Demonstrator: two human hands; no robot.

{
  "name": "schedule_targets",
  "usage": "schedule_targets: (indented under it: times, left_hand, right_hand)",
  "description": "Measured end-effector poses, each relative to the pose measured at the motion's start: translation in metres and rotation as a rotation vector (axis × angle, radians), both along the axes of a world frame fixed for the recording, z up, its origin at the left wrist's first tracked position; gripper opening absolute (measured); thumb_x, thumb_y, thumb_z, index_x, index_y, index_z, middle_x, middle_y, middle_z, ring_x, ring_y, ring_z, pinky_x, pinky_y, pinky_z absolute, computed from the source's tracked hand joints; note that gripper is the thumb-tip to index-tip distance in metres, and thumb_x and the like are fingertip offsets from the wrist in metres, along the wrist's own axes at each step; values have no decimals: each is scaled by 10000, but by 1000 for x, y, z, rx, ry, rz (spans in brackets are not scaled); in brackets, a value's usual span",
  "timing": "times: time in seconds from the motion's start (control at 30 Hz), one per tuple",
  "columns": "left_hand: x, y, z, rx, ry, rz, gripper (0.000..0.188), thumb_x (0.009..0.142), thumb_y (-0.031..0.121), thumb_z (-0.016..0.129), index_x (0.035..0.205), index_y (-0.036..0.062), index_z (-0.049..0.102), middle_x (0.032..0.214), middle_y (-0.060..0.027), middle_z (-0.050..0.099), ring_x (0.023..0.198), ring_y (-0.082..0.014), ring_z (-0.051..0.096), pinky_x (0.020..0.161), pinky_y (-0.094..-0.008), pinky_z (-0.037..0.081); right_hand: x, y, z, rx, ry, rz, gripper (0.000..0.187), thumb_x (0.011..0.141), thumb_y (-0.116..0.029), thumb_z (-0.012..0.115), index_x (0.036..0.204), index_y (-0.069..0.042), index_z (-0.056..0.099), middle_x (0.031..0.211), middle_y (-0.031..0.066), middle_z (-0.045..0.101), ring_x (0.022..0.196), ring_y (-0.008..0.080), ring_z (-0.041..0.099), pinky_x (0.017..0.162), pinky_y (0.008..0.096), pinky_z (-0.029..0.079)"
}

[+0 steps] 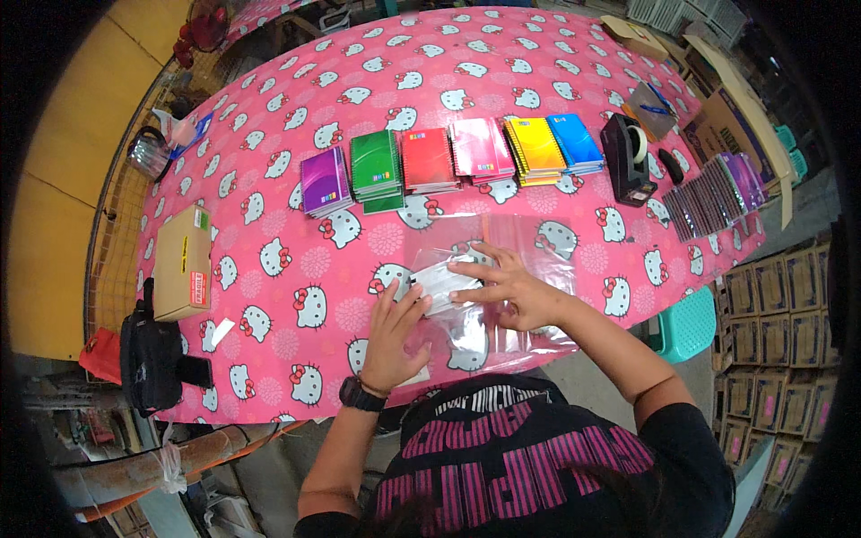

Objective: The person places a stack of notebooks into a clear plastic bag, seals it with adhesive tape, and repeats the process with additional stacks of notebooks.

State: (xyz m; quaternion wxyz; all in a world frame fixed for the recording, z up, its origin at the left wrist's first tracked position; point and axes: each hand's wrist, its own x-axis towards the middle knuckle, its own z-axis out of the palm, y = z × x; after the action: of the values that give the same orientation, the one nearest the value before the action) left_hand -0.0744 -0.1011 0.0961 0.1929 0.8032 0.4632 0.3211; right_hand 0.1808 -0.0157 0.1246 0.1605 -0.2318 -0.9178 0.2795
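Observation:
Clear plastic bags [547, 260] lie flat near the table's front edge, in front of me. A small white item [439, 285], perhaps paper or a wrapped pad, rests on or inside the plastic; its kind is unclear. At its lower left, my left hand [395, 339] has its fingers stretched out, the tips by the white item's edge. My right hand [516, 289] is spread from the other side, with fingertips on the white item and the plastic. Neither hand is closed around anything. Beyond them stand stacks of spiral notebooks: purple [325, 182], green [375, 169], red [430, 160], pink [482, 148], yellow [534, 148] and blue [575, 142].
Right of the stacks stands a black tape dispenser [625, 161], then a row of wrapped purple notebooks [713, 202]. At left are a cardboard box [182, 260], a black pouch [150, 359] and a phone [194, 370]. A green stool [686, 325] stands beside the table.

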Motion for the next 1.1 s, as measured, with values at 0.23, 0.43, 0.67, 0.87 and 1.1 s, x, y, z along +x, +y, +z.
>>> schedule_targets:
  times: [0.23,0.43,0.67,0.87,1.1]
  left_hand:
    - [8,25,7,-69,-8,-203,720,610,136,688,1297,156,474,1396,-77,394,1344,-412,206,1077,-552,177]
    - [5,30,9,-83,147,-273,720,609,164,701,1297,174,488,1380,-67,420,1337,-425,200,1087,-571,140]
    - [8,31,18,-67,147,-231,716,646,238,691,1326,249,466,1409,-8,390,1351,-407,182,1066,-568,191]
    - [9,24,13,-53,117,-198,673,663,246,683,1308,249,493,1396,-19,402,1326,-403,223,1061,-547,228]
    - [11,26,12,-69,81,-224,686,654,207,690,1310,233,492,1387,-34,409,1315,-399,235,1079,-512,225]
  right_hand:
    - [-2,-2,1,-59,-79,68,831,496,-49,731,1260,-311,541,1503,45,208,1359,416,134,1073,573,160]
    - [-2,12,-12,-96,34,153,694,532,-102,659,1185,-330,603,1510,72,191,1364,425,123,1090,573,90]
    - [44,61,-19,-398,404,-429,445,653,-65,623,1095,-54,570,1251,111,522,1200,263,454,1032,376,316]
    - [263,127,-80,791,22,-1653,315,793,-189,610,1051,-11,584,1018,176,604,929,324,577,829,366,445]
    - [334,153,-105,-108,556,-1454,318,792,-288,632,822,27,656,703,73,637,659,129,572,604,284,441]
